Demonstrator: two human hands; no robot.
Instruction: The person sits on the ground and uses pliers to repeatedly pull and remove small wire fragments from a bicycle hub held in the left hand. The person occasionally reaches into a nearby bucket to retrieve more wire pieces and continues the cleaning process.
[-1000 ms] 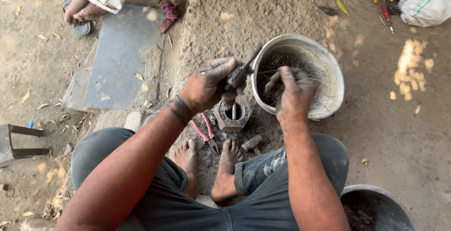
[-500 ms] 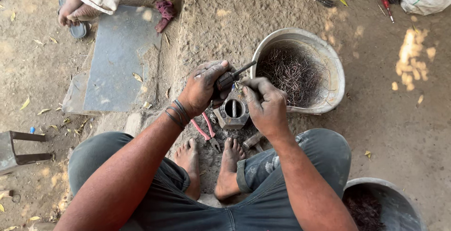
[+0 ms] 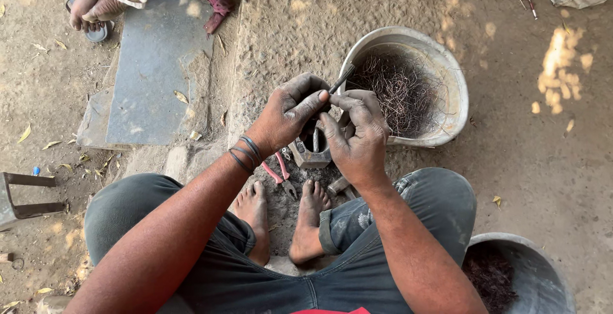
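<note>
While the person squats on the dirt ground, both hands meet over a small metal motor housing (image 3: 313,151) just ahead of the bare feet. The left hand (image 3: 288,114) pinches a thin dark tool (image 3: 340,79) pointing toward one o'clock; the right hand (image 3: 357,136) curls closed over the housing's rim. A metal bowl (image 3: 454,77) of tangled wire sits at two o'clock, pink-handled pliers (image 3: 279,175) at seven.

Grimy bare hands, dark bands on left wrist (image 3: 246,153), rolled dark jeans (image 3: 408,205), bare feet.
</note>
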